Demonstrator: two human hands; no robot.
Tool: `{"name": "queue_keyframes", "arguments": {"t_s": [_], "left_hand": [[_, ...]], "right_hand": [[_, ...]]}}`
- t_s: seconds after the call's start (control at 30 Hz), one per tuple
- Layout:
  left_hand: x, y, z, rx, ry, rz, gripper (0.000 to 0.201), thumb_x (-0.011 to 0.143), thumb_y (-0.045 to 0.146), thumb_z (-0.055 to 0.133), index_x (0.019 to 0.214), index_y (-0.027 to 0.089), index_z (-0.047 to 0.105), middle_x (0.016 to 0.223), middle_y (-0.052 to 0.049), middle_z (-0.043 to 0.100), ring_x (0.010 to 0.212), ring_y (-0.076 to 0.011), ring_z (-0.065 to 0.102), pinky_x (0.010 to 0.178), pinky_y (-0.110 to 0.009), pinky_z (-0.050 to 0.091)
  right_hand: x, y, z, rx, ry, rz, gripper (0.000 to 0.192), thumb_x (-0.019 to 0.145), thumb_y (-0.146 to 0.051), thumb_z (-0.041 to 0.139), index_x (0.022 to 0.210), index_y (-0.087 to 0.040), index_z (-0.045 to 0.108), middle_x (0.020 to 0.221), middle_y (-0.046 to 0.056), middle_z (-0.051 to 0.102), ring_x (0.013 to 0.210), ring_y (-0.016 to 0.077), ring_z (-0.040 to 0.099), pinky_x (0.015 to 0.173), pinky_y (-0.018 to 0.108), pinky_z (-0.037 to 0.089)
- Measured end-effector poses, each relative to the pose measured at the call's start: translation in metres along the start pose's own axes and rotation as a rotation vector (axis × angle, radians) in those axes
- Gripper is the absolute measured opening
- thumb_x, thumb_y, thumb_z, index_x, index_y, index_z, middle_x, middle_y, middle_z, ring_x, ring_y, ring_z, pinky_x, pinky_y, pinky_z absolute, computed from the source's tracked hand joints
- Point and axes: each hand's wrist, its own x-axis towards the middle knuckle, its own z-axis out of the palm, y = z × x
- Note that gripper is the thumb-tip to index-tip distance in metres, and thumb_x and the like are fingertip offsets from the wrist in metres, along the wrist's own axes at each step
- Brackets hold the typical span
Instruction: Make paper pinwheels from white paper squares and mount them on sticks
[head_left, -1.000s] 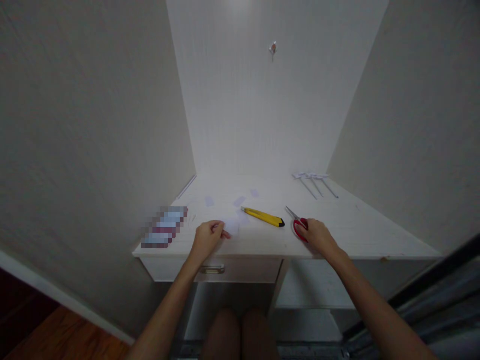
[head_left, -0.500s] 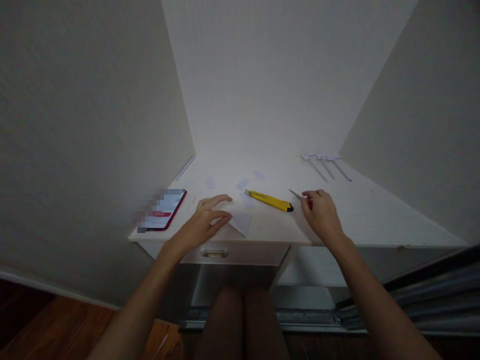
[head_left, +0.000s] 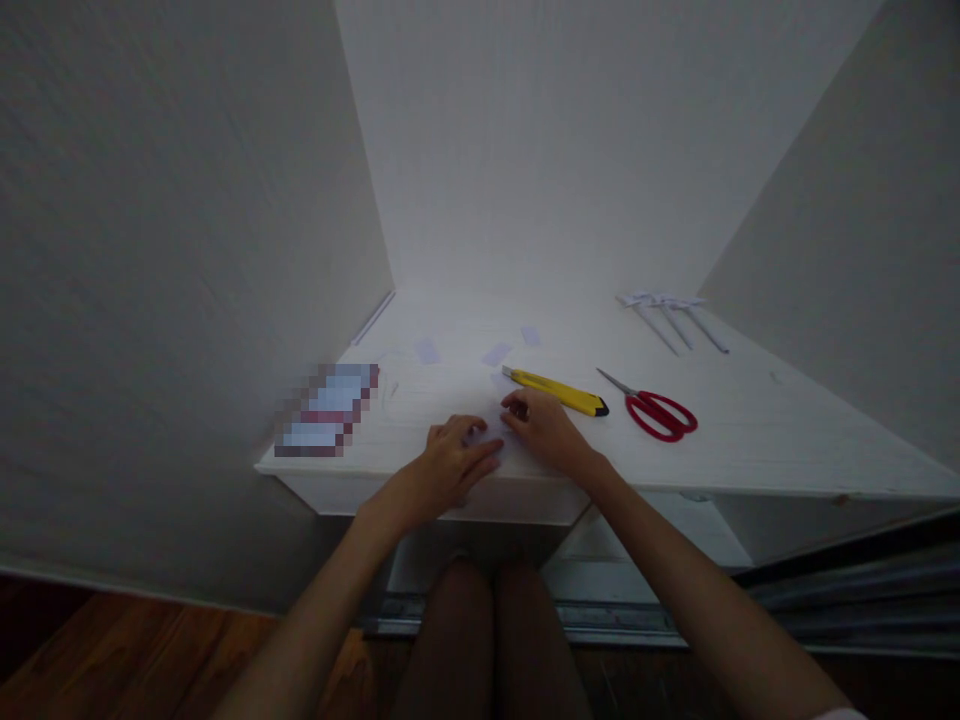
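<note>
My left hand [head_left: 454,462] is at the desk's front edge, thumb and fingers closed on a small piece of white paper [head_left: 475,436], partly hidden by the fingers. Close by on the right, my right hand [head_left: 546,430] has its fingertips curled and pinched at the paper's other side; its exact grip is hard to see in the dim light. A yellow box cutter [head_left: 559,391] lies just beyond my right hand. Farther right, red-handled scissors [head_left: 660,413] rest on the desk with their blades pointing away to the left.
Several small paper pieces [head_left: 497,355] lie scattered behind the hands. At the back right are paper pinwheel-like shapes on thin sticks [head_left: 679,320]. A phone with a blurred screen [head_left: 330,410] is at the left edge. Walls enclose the white desk [head_left: 787,430].
My right hand has let go of the scissors, leaving them on the desk, and moved left to the paper beside my left hand. My left hand has shifted slightly right, still with the paper.
</note>
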Motion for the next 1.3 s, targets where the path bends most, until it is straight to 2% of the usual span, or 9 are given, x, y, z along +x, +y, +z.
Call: {"name": "queue_keyframes", "arguments": {"t_s": [0.17, 0.33, 0.47, 0.83, 1.3], "left_hand": [[0.002, 0.003, 0.005, 0.08, 0.006, 0.0, 0.033, 0.09, 0.032, 0.035, 0.117, 0.024, 0.051, 0.117, -0.012, 0.048, 0.114, -0.0232, 0.041, 0.091, -0.046, 0.032], [0.0, -0.001, 0.01, 0.092, 0.06, 0.008, 0.035, 0.091, 0.026, 0.031, 0.12, 0.014, 0.045, 0.118, -0.013, 0.052, 0.112, -0.0195, 0.044, 0.092, -0.038, 0.031], [-0.001, -0.005, 0.013, 0.111, 0.091, 0.041, 0.029, 0.09, 0.018, 0.033, 0.112, 0.014, 0.051, 0.117, -0.011, 0.055, 0.113, -0.0188, 0.044, 0.093, -0.036, 0.031], [0.001, -0.003, 0.014, 0.092, 0.118, 0.018, 0.03, 0.089, 0.018, 0.033, 0.112, 0.014, 0.052, 0.114, -0.013, 0.056, 0.109, -0.0193, 0.047, 0.091, -0.038, 0.034], [0.001, 0.0, 0.008, 0.291, -0.046, 0.071, 0.037, 0.084, 0.008, 0.038, 0.119, 0.014, 0.044, 0.121, -0.015, 0.049, 0.115, -0.0222, 0.04, 0.088, -0.038, 0.034]], "right_hand": [[0.0, 0.005, -0.003, 0.062, 0.017, -0.196, 0.011, 0.079, -0.014, 0.051, 0.081, -0.014, 0.062, 0.082, 0.007, 0.061, 0.077, 0.0154, 0.055, 0.074, 0.03, 0.043], [-0.004, 0.013, -0.004, -0.023, 0.018, -0.374, 0.017, 0.084, -0.018, 0.048, 0.086, -0.018, 0.065, 0.087, 0.007, 0.061, 0.087, 0.0176, 0.054, 0.081, 0.035, 0.044], [-0.006, 0.017, -0.005, -0.125, -0.01, -0.475, 0.021, 0.085, -0.017, 0.045, 0.089, -0.017, 0.065, 0.088, 0.008, 0.061, 0.087, 0.0182, 0.054, 0.081, 0.035, 0.045], [-0.008, 0.018, -0.007, -0.204, -0.056, -0.537, 0.02, 0.085, -0.013, 0.045, 0.09, -0.014, 0.065, 0.09, 0.009, 0.06, 0.088, 0.0179, 0.052, 0.082, 0.034, 0.044], [-0.01, 0.014, -0.01, -0.251, -0.066, -0.537, 0.02, 0.084, -0.013, 0.046, 0.092, -0.015, 0.064, 0.092, 0.009, 0.06, 0.09, 0.0187, 0.052, 0.084, 0.035, 0.043]]}}
